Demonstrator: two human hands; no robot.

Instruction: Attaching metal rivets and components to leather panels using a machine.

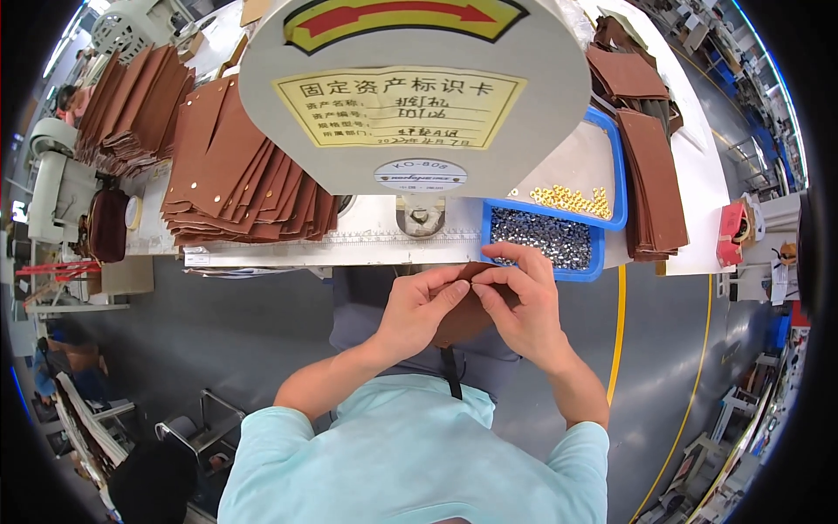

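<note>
Just off the front edge of the white table, a brown leather-like piece (465, 327) hangs between my two hands. My left hand (414, 313) pinches its upper part between thumb and forefinger. From the other side, my right hand (526, 304) has thumb and forefinger closed on the same spot, its other fingers raised. A tiny part may sit at the fingertips, but it is too small to make out. Close beyond my right hand lies a blue tray (597, 258) of small silver metal pieces. Behind it, another blue-rimmed tray (619, 166) holds small gold-coloured fasteners.
A pale machine head (410, 44) with a red arrow overhangs the table (367, 253); its lower tool (421, 215) faces me. Stacked brown pieces (236, 175) with metal studs lie left, more stacks (135, 109) farther back. Another brown stack (650, 188) stands at the right.
</note>
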